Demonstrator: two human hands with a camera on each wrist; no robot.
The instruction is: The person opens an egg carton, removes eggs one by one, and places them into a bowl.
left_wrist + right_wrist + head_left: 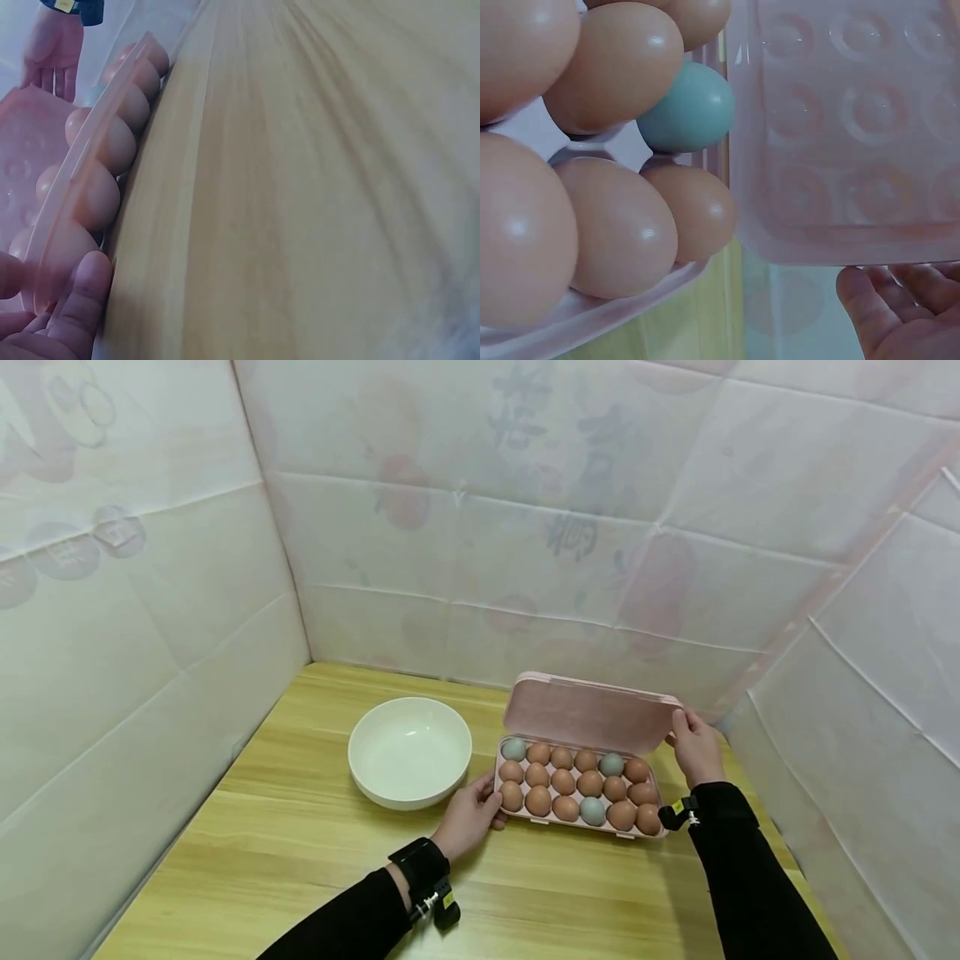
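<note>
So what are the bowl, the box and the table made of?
The bowl seems ceramic or hard plastic: smooth, with a shiny glint inside. The box is probably plastic, smooth and pink: its lid has round shapes moulded in it. The table looks like smooth wood, with long grain lines, though those could be a print.

Bowl (409, 750): white, rnd., upright on table, twd. far edge
Table (255, 835): yellowish wood-grain top
Back sheet (360, 547): pale, creased, w/ faint reddish blots + grey characters
L. sheet (142, 693): pale, w/ greyish circles
R. sheet (877, 693): pale, creased
</note>
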